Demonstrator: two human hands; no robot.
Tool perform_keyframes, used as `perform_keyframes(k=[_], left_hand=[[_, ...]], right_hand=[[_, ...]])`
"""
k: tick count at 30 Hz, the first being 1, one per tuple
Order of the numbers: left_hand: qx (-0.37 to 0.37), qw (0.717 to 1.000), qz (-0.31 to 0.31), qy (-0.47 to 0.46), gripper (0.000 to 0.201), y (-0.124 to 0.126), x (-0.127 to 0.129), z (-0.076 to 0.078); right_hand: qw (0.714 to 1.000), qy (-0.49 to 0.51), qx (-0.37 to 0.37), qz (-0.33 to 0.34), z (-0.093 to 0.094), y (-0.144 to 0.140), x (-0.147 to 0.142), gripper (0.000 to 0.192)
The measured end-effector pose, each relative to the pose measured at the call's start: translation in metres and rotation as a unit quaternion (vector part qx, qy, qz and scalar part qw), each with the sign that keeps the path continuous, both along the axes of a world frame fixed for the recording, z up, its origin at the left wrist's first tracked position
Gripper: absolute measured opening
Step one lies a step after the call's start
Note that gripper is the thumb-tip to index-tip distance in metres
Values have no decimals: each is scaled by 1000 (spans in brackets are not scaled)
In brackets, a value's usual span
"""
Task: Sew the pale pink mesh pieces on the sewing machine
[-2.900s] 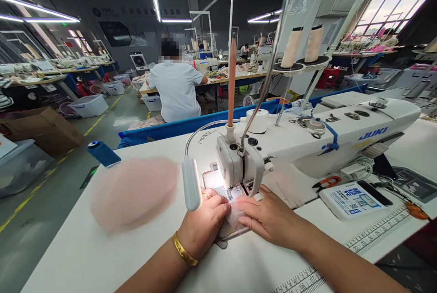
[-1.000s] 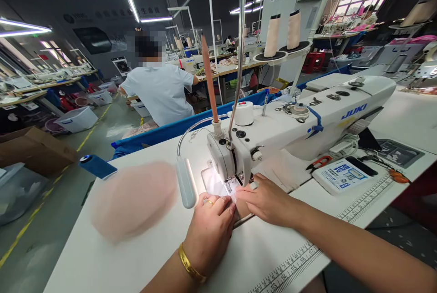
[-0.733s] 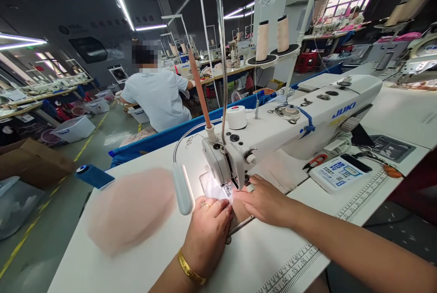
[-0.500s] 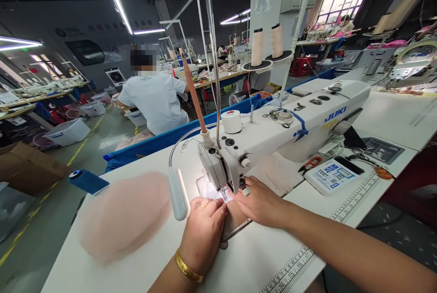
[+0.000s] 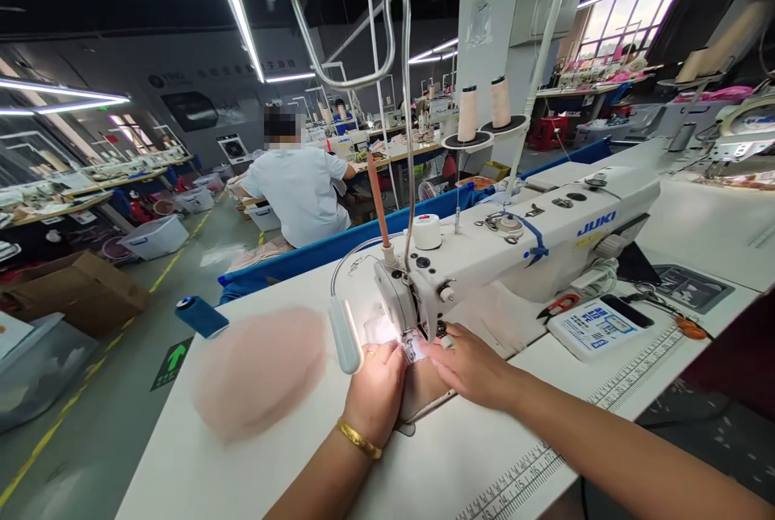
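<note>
A white sewing machine (image 5: 517, 249) stands on the table, its lamp lit beside the needle area. My left hand (image 5: 376, 387), with a gold bangle at the wrist, is closed just left of the presser foot (image 5: 414, 345), fingertips bunched on beige sheer fabric (image 5: 424, 389). On the other side of the foot, my right hand (image 5: 475, 362) grips the same fabric, thumb toward the needle; some fingers are hidden by the machine head. A small white piece lies under the foot. More blush-coloured sheer fabric (image 5: 263, 366) is heaped on the table to the left.
A blue thread cone (image 5: 201, 316) lies at the table's left edge. Right of the machine are red-handled snips (image 5: 558, 306), a white box (image 5: 596, 328) and orange-handled scissors (image 5: 689, 328). A ruler strip runs along the front edge. Another person (image 5: 296, 193) sits ahead.
The view has tilted up and turned left, so the scene sits farther right. My left fingers look slightly more bunched. Both hands stay beside the presser foot.
</note>
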State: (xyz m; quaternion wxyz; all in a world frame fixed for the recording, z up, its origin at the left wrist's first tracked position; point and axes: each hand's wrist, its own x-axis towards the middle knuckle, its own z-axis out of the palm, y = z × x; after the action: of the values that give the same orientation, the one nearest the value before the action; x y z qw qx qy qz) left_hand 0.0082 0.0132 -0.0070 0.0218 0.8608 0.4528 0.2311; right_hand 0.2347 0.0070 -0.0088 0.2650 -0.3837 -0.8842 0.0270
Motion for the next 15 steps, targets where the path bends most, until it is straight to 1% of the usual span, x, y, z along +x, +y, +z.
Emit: perform_keyframes(k=[2,4,6,7,8,9,10,11,12,13,14,15], left_hand=[[-23,999,24,-9,31,-1,-4,7],[-56,997,42,-21,27,-9,-14,21],[-100,993,40,-36,20,-25,-28,41],[-137,988,35,-54,17,-36,-36,52],[-191,977,31,-87,15,-47,-44,63],[-286,943,38,-166,12,-57,-52,73],[-357,900,50,-246,11,-67,-59,82],[-413,848,61,-325,12,-75,-66,89],[-456,796,67,-392,15,-81,-73,94],[-480,757,67,-438,18,-86,-80,97],[-499,728,57,-466,21,-88,-86,98],[-517,709,45,-479,25,-89,-91,97]], right_hand=[[999,8,5,31,-1,-5,0,33],[996,28,7,83,3,-14,-4,33],[990,60,-11,124,12,-26,-11,36],[987,76,-36,134,19,-32,-16,43],[983,92,-77,137,25,-37,-22,54],[976,109,-134,133,31,-40,-29,65],[961,130,-206,129,36,-42,-36,71],[936,158,-288,127,41,-42,-43,71],[900,190,-371,128,44,-40,-51,67],[856,224,-446,134,46,-38,-59,62],[811,257,-505,144,49,-35,-66,58],[775,282,-543,157,51,-33,-73,56]])
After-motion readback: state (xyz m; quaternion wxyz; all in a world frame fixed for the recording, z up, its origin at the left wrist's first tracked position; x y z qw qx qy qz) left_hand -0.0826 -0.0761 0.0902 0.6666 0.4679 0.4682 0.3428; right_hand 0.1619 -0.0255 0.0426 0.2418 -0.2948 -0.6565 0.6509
